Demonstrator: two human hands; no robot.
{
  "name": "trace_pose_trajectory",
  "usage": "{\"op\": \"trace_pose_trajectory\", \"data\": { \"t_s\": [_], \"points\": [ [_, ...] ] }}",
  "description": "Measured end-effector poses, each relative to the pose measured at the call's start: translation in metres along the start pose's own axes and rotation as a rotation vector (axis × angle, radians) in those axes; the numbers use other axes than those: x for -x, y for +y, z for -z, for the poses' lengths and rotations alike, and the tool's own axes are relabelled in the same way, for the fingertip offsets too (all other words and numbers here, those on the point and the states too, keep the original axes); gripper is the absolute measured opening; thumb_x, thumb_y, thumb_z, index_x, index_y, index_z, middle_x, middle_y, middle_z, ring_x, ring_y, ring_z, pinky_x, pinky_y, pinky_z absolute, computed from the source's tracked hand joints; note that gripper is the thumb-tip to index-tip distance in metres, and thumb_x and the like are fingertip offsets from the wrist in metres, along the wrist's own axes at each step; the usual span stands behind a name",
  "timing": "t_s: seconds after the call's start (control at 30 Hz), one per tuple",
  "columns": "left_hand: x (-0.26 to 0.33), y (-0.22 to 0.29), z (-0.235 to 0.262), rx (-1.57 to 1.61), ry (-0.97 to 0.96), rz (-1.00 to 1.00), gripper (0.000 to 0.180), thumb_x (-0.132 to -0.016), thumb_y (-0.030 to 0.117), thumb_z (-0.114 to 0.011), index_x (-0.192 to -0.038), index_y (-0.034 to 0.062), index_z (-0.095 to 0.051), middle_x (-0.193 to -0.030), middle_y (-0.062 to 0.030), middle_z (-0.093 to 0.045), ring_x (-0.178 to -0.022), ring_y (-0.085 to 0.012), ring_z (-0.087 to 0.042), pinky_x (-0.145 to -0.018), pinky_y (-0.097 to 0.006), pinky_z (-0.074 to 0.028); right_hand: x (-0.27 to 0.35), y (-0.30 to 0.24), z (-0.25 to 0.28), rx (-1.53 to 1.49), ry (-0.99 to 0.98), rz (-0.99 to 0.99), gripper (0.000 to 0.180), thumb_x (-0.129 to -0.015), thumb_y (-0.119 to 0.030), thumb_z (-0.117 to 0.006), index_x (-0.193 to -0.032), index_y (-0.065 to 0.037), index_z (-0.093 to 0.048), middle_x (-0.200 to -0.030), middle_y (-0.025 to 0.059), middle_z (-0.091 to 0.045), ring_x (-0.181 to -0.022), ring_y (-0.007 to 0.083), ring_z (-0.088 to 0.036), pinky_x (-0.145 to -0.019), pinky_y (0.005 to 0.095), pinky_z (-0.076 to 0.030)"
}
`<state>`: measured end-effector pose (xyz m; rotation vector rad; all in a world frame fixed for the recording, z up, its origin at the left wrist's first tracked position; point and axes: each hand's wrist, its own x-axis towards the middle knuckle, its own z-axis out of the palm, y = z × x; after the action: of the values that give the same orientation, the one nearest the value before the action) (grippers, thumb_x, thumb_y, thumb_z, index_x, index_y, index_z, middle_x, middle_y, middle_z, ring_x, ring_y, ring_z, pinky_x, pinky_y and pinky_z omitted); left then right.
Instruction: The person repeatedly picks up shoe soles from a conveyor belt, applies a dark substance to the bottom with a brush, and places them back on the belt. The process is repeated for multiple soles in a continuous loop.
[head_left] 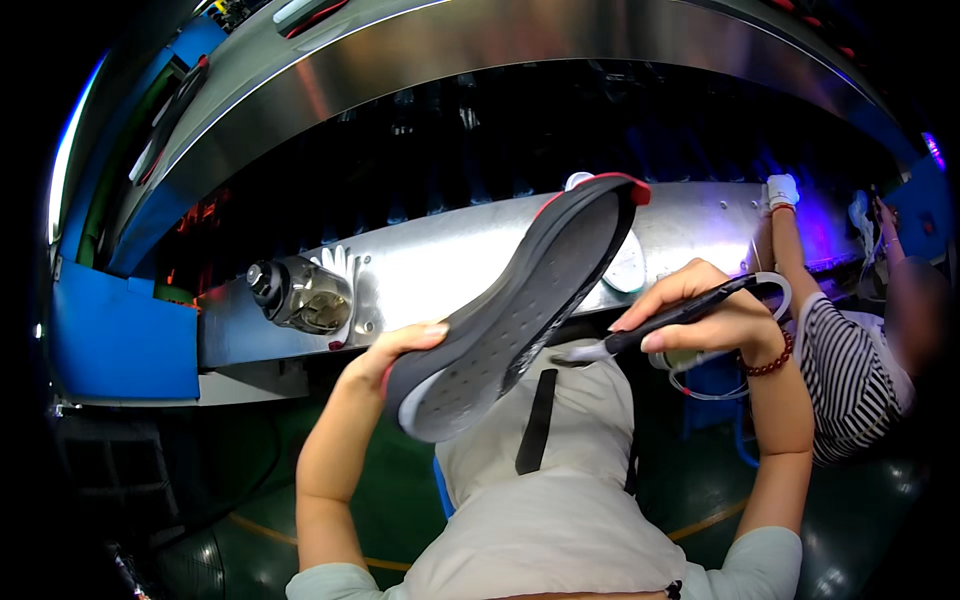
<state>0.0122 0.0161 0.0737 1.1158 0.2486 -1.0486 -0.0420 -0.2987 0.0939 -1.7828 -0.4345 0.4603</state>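
Observation:
A dark grey shoe sole (520, 300) with red edging at its toe is tilted up in front of me. Its pale heel end is nearest to me. My left hand (398, 350) grips the sole by the heel side, thumb on the rim. Closed around a black-handled brush (650, 332) is my right hand (718, 312). The brush's pale tip lies close to the sole's right edge; whether it touches I cannot tell. From the handle's rear end a clear tube (782, 290) curves down past my wrist.
A metal ledge (440, 255) runs across in front, below a conveyor. On it are a clear black-capped bottle (318, 298), a white glove (338, 266) and a round white item (627, 265) partly behind the sole. At right, a co-worker in a striped top (850, 375) reaches over the ledge.

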Motion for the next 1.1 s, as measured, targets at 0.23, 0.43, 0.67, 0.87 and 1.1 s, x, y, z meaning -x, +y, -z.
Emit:
{"op": "trace_pose_trajectory", "data": {
  "t_s": [0.23,0.43,0.67,0.87,1.1],
  "points": [
    [-0.044,-0.013,-0.013,-0.061,-0.214,-0.029,0.044,-0.081,0.03,-0.05,-0.109,-0.0036,-0.048,-0.097,-0.0158,-0.058,-0.085,-0.0193,-0.058,-0.074,-0.029,-0.047,-0.055,-0.016,-0.048,-0.211,0.3,-0.103,0.02,-0.081,-0.012,-0.056,-0.067,0.002,-0.056,-0.059,0.0023,-0.055,-0.051,0.0061,-0.054,-0.047,0.0175,-0.044],
    [-0.055,-0.021,-0.007,-0.04,-0.206,-0.085,0.049,-0.082,0.03,-0.048,-0.116,-0.0041,-0.042,-0.102,-0.017,-0.056,-0.087,-0.0211,-0.058,-0.076,-0.031,-0.048,-0.076,-0.001,-0.049,-0.259,0.371,-0.143,0.022,-0.08,-0.013,-0.056,-0.065,0.003,-0.055,-0.056,0.0055,-0.055,-0.045,0.0094,-0.054,-0.041,0.0198,-0.043],
    [-0.066,-0.031,-0.012,0.036,-0.308,-0.128,0.052,-0.081,0.029,-0.045,-0.118,-0.006,-0.04,-0.107,-0.019,-0.054,-0.092,-0.0233,-0.058,-0.078,-0.032,-0.048,-0.084,0.025,-0.041,-0.237,0.418,-0.155,0.022,-0.077,-0.015,-0.054,-0.064,0.001,-0.052,-0.053,0.0059,-0.054,-0.042,0.0115,-0.053,-0.04,0.0229,-0.043],
    [-0.066,-0.046,-0.005,0.027,-0.174,-0.185,0.051,-0.08,0.03,-0.043,-0.115,-0.006,-0.044,-0.106,-0.0192,-0.056,-0.092,-0.0259,-0.058,-0.082,-0.034,-0.046,-0.068,0.055,-0.011,-0.163,0.75,-0.09,0.025,-0.08,-0.019,-0.055,-0.065,0.0,-0.052,-0.053,0.0037,-0.053,-0.044,0.0102,-0.053,-0.045,0.0217,-0.043],
    [-0.085,-0.057,-0.017,0.291,-0.296,-0.289,0.047,-0.084,0.03,-0.036,-0.12,-0.0005,-0.042,-0.113,-0.0158,-0.053,-0.098,-0.026,-0.055,-0.087,-0.036,-0.043,-0.062,0.079,-0.034,0.355,0.939,0.338,0.027,-0.072,-0.018,-0.068,-0.089,0.002,-0.061,-0.081,0.014,-0.061,-0.075,0.0215,-0.059,-0.063,0.0267,-0.044]
  ]
}}
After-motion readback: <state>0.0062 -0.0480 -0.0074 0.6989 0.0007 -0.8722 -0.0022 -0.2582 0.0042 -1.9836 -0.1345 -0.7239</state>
